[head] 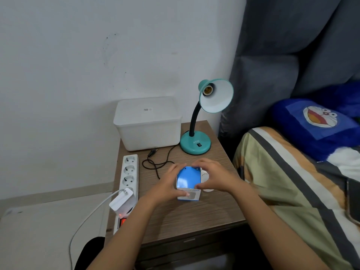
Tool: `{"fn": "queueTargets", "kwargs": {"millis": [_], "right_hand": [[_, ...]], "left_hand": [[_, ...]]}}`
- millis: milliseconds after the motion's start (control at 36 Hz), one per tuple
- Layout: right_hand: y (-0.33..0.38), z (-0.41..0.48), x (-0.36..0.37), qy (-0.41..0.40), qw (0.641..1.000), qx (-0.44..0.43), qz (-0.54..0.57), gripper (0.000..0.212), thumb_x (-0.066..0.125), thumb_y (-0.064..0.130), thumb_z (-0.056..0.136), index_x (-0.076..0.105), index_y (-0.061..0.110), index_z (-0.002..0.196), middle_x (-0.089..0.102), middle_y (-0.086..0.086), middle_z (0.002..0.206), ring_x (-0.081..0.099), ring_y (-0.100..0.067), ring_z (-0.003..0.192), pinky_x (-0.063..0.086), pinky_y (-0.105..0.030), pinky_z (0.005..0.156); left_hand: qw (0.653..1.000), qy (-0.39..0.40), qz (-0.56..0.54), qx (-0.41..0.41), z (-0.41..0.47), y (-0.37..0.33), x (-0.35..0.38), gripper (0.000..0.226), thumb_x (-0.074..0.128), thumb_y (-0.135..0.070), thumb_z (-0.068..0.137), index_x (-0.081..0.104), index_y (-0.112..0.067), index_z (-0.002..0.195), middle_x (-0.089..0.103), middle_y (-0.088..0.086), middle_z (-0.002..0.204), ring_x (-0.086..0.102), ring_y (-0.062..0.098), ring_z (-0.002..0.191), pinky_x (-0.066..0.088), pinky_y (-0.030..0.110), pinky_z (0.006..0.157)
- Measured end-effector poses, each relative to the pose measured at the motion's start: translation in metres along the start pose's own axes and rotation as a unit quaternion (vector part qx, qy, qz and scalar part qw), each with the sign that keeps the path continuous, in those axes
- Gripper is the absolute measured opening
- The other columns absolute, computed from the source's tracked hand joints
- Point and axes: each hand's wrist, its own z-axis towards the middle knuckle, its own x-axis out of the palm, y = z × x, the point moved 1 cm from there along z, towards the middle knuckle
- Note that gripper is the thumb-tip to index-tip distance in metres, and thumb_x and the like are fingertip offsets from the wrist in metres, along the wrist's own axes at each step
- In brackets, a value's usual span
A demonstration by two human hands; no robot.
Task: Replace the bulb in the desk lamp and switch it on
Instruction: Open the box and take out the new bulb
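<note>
A teal desk lamp [195,142] stands at the back right of the wooden nightstand [194,217]. Its shade [217,96] tilts up and its socket [206,91] holds no bulb. The lamp's black cord and plug [153,152] lie loose on the wood, not in the power strip [129,173]. At the middle of the top, a blue and white bulb box [188,182] stands between both hands. My left hand [168,184] grips its left side and my right hand [213,179] holds its top right edge. A white bulb [206,175] lies behind the right hand, mostly hidden.
A white lidded plastic bin [148,123] sits at the back left of the nightstand. A white charger [121,200] is plugged into the strip, whose red switch [123,222] glows. A bed with a striped blanket [292,191] and a blue pillow [315,125] lies to the right.
</note>
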Motion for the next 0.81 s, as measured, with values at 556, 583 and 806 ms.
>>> {"fn": "queueTargets", "kwargs": {"millis": [556, 583, 806], "right_hand": [[0.010, 0.013, -0.005, 0.030, 0.995, 0.001, -0.096, 0.066, 0.076, 0.033, 0.073, 0.052, 0.014, 0.132, 0.048, 0.004, 0.130, 0.043, -0.013, 0.120, 0.042, -0.030, 0.097], [0.011, 0.013, -0.005, 0.029, 0.995, 0.001, -0.096, 0.065, 0.076, 0.033, 0.072, 0.054, 0.014, 0.130, 0.050, 0.003, 0.129, 0.044, -0.013, 0.119, 0.044, -0.030, 0.097], [0.008, 0.010, -0.004, 0.011, 0.998, 0.005, -0.059, 0.066, 0.077, 0.029, 0.073, 0.053, 0.014, 0.132, 0.051, 0.004, 0.131, 0.043, -0.012, 0.121, 0.039, -0.027, 0.098]], "left_hand": [[1.000, 0.011, -0.003, -0.029, -0.001, 0.000, 0.003, 0.095, 0.076, -0.035, 0.073, 0.017, -0.026, 0.147, 0.021, -0.006, 0.148, 0.030, 0.009, 0.130, 0.032, 0.021, 0.098], [1.000, 0.010, -0.002, -0.028, -0.002, 0.000, 0.003, 0.095, 0.076, -0.034, 0.073, 0.017, -0.025, 0.147, 0.022, -0.006, 0.147, 0.030, 0.009, 0.129, 0.032, 0.021, 0.098], [1.000, 0.016, -0.002, -0.021, -0.004, 0.000, 0.004, 0.092, 0.072, -0.034, 0.078, 0.012, -0.027, 0.148, 0.014, -0.007, 0.151, 0.024, 0.001, 0.124, 0.032, 0.018, 0.094]]}}
